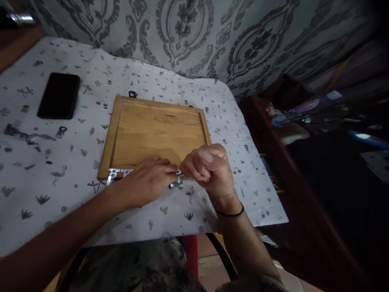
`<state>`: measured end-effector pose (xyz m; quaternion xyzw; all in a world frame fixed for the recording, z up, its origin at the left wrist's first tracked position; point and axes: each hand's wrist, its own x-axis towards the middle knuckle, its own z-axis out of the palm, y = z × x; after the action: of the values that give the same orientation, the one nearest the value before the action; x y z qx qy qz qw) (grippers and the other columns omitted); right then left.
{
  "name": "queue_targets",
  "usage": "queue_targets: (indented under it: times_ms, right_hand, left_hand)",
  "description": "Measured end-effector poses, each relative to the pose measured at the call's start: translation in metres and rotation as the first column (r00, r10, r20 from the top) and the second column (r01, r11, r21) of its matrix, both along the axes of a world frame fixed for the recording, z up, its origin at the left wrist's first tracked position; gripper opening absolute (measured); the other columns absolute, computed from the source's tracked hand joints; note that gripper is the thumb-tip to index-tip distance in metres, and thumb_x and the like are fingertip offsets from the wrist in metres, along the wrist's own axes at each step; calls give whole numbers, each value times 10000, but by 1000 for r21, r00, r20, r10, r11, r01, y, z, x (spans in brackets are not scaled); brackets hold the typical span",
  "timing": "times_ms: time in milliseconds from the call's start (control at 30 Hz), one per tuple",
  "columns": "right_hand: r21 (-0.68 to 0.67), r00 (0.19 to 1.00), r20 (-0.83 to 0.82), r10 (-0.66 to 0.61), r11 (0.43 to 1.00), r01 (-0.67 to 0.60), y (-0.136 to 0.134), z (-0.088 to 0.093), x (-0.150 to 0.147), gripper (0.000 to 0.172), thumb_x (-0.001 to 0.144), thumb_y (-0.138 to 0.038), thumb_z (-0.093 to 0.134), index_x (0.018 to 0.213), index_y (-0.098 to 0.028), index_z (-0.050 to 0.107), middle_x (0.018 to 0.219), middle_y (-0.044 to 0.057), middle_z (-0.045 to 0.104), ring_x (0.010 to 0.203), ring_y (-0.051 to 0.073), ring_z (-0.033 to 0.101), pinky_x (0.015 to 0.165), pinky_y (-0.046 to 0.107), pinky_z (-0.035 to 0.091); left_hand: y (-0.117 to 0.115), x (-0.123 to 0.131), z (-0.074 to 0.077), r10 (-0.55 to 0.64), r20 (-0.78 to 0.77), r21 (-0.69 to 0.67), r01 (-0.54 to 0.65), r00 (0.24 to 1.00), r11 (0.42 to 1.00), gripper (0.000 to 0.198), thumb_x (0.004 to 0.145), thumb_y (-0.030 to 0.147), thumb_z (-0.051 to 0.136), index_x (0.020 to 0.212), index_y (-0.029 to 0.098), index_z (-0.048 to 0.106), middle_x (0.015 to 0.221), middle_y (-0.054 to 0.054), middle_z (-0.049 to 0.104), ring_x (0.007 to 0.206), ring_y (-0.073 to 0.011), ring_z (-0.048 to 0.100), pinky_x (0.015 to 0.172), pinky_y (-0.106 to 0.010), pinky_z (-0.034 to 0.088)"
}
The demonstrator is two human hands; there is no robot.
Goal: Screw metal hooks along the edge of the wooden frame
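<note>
Metal fittings (113,174) are lined from 9 to 3 o'clock along the wooden panel (158,132) at its 6 o'clock edge. They are partly covered by the nearer left hand (148,179), its openness hidden; toward 3 o'clock the right hand (209,167) is curled closed, any hold unclear.

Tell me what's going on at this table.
A person is working with bare hands at a framed wooden panel lying flat on a patterned tablecloth. The left hand is over the panel's near edge, among shiny metal pieces along it. The right hand is closed by the near right corner; whether it grips anything is hidden. To the panel's left lie a black flat object and a metal tool.
</note>
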<state>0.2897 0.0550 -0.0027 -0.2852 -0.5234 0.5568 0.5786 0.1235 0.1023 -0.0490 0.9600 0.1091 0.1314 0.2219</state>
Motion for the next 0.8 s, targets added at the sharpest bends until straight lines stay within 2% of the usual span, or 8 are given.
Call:
queue_targets:
  times_ms: [100, 167, 233, 300, 367, 467, 667, 800]
  right_hand:
    - [-21, 982, -8, -191, 981, 191, -7, 2, -13, 623, 952, -395, 612, 475, -209, 256, 417, -90, 193, 363, 51, 149, 398, 246, 159]
    - [14, 921, -17, -390, 921, 390, -13, 2, -25, 611, 954, -390, 612, 488, -214, 259, 433, -85, 182, 364, 59, 143, 388, 255, 166]
    - [84, 773, -41, -633, 768, 634, -19, 0, -38, 585, 977, -367, 586, 505, -220, 272, 458, -77, 180, 378, 73, 131, 387, 269, 176]
    - [134, 619, -44, -784, 610, 781, -24, -4, -51, 579, 1000, -396, 561, 517, -225, 291, 476, -65, 197, 394, 93, 156, 399, 285, 195]
    - [154, 557, -55, -829, 544, 825, -26, -7, -58, 601, 1003, -429, 558, 511, -221, 282, 474, -60, 194, 397, 98, 165, 401, 290, 186]
    - [105, 617, -79, -783, 609, 786, -25, -7, -51, 618, 994, -434, 571, 501, -210, 274, 463, -67, 182, 396, 86, 153, 409, 278, 176]
    - [-26, 895, -47, -444, 896, 443, -18, 2, -13, 502, 941, -475, 590, 530, -221, 452, 463, -61, 344, 418, 88, 267, 441, 256, 252]
    - [-9, 951, 15, -309, 951, 309, -15, 2, -3, 391, 951, -408, 573, 616, -206, 576, 511, -49, 449, 447, 90, 343, 464, 244, 297]
  left_hand:
    - [0, 0, 2, -6, -24, 1, 6, 1000, 1000, 177, 936, 103, 568, 984, 198, 709, 999, -47, 733, 967, -216, 651, 882, -362, 490]
    - [1, 1, 5, -14, -60, 11, 15, 998, 1000, 127, 929, 126, 592, 941, 183, 704, 971, -50, 731, 927, -223, 645, 850, -369, 487]
    - [2, 1, 8, -22, -89, 14, 23, 996, 1000, 124, 903, 102, 598, 907, 178, 696, 955, -44, 732, 918, -225, 640, 835, -368, 478]
    - [2, 1, 9, -21, -92, 1, 21, 996, 1000, 164, 869, 52, 580, 885, 178, 684, 965, -36, 733, 945, -222, 638, 841, -358, 469]
    - [3, 1, 9, -18, -83, -10, 17, 996, 1000, 199, 848, 20, 558, 889, 174, 678, 983, -36, 731, 967, -220, 640, 842, -354, 466]
    - [2, 0, 5, -6, -76, 18, 7, 997, 1000, 228, 845, 6, 540, 904, 170, 687, 961, -45, 726, 936, -219, 645, 825, -356, 462]
    - [3, 0, -3, -3, -31, 78, 5, 1000, 997, 278, 855, -13, 524, 919, 180, 714, 907, -47, 718, 866, -204, 652, 793, -335, 466]
    - [2, -1, -4, -3, -11, 75, 4, 1000, 997, 270, 892, 16, 534, 982, 189, 720, 989, -52, 728, 933, -203, 665, 869, -347, 489]
